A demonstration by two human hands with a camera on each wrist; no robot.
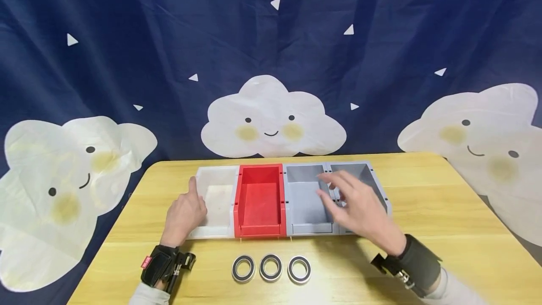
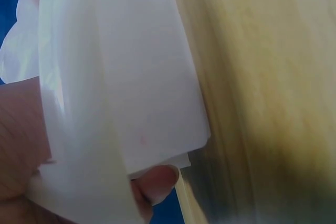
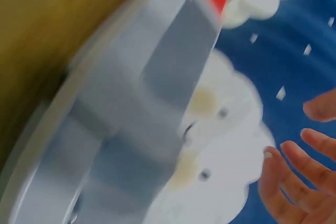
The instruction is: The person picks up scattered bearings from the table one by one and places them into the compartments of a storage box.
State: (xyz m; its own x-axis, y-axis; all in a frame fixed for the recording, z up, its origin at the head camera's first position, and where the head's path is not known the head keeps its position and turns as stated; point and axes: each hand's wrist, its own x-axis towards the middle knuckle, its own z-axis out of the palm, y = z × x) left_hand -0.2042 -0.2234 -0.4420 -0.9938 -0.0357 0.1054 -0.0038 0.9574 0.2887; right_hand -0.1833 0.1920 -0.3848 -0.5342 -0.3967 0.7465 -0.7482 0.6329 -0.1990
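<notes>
Four open bins stand side by side: a white bin (image 1: 218,235), a red bin (image 1: 261,206), a grey bin (image 1: 308,206) and another grey bin (image 1: 357,171) at the right. My left hand (image 1: 185,213) grips the white bin's left wall, the index finger lying along it; in the left wrist view a fingertip (image 2: 159,183) curls past the wall's end. Above the grey bins hovers my right hand (image 1: 360,204), fingers apart and holding nothing. In front of the bins lie three ball bearings in a row: left bearing (image 1: 235,268), middle bearing (image 1: 262,268), right bearing (image 1: 290,269).
The wooden table (image 1: 427,201) extends on both sides of the bins. A dark blue curtain (image 1: 271,46) with white clouds hangs behind its far edge. Each wrist carries a black strap, such as the right strap (image 1: 419,262).
</notes>
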